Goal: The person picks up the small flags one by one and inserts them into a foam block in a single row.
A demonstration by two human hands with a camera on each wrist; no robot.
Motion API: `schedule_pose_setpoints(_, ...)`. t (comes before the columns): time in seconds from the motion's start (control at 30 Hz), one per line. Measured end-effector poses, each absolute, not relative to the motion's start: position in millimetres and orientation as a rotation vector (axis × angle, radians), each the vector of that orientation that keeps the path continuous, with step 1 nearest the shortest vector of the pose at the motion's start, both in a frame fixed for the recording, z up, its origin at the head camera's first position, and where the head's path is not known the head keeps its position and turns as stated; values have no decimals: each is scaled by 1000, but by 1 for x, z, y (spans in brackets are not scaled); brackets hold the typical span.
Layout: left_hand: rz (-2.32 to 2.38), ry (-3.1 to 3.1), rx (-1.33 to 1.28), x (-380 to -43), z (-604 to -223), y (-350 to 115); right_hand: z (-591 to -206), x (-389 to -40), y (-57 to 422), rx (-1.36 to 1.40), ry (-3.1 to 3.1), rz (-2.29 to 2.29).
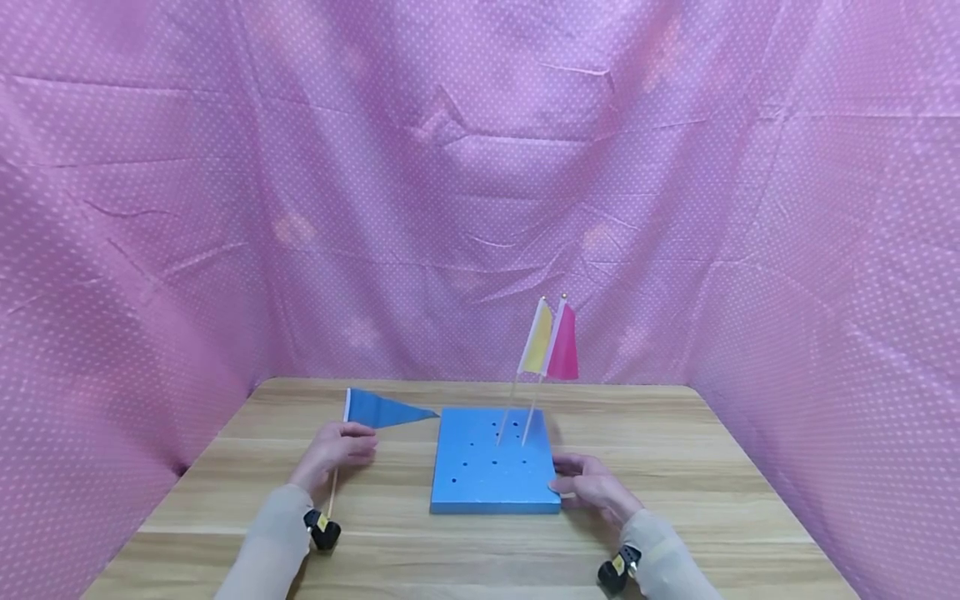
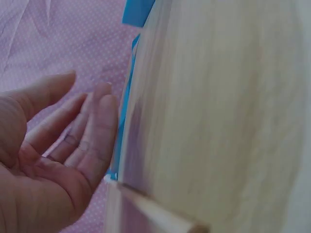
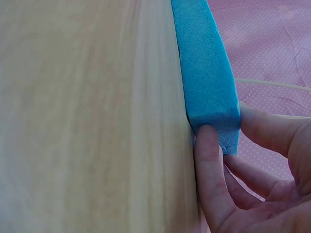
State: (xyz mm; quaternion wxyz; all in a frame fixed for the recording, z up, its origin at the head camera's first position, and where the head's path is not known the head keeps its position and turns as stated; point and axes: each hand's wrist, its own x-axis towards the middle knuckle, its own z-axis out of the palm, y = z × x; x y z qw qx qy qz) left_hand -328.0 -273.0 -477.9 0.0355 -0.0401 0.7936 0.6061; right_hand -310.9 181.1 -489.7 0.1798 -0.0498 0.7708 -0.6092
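Observation:
A blue triangular flag on a thin wooden stick lies on the table left of a blue foam board. My left hand is over this stick; in the left wrist view its fingers are loosely bent, with nothing in the palm. The board has several small holes in its top. At its right edge, my right hand grips the side, thumb and fingers around the corner. A yellow flag and a pink flag stand in the board, leaning right.
The wooden table has a pink dotted cloth hanging behind it and along both sides. Each wrist wears a small black camera, one on the left wrist and one on the right wrist.

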Motion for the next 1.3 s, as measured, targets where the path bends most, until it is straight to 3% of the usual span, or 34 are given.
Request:
schedule_pose_setpoints(0.5, 1932, 2481, -409, -326, -476, -306, -493, -311, 180, -185, 2138, -1731)
schedule_pose_setpoints(1.3, 1831, 2463, -438, -329, -483, -319, -492, -311, 182, -159, 2163, -1736)
